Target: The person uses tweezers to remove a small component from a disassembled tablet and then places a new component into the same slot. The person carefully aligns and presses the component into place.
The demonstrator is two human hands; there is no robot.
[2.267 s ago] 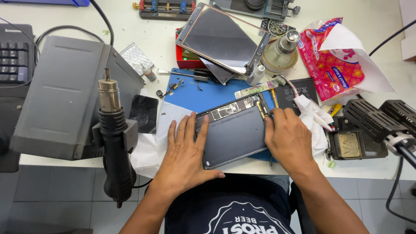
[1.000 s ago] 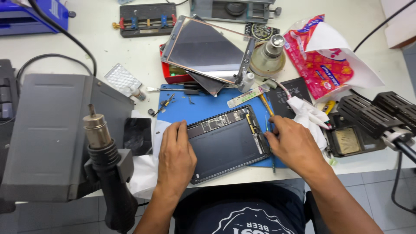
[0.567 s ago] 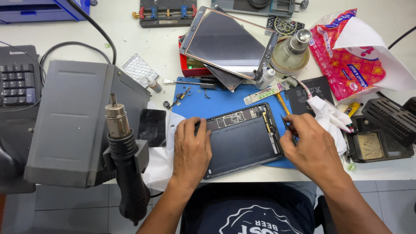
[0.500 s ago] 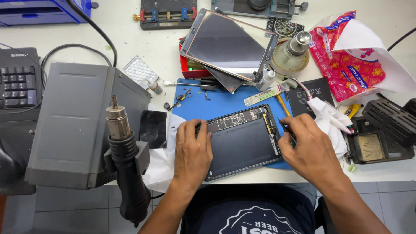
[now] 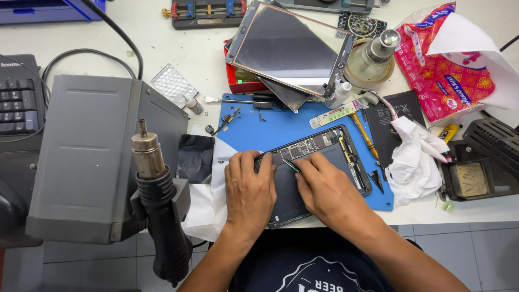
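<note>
Opened dark tablet (image 5: 316, 167), circuit board exposed, lies flat on blue mat (image 5: 270, 127)

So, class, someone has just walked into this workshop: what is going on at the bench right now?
A person is working on an opened tablet lying on a blue mat. The left hand presses flat on the tablet's left edge, holding it down. The right hand pinches thin tweezers, tip at the circuit board along the top. A removed screen panel lies behind, and a hot-air gun sits in its holder at left.
</note>
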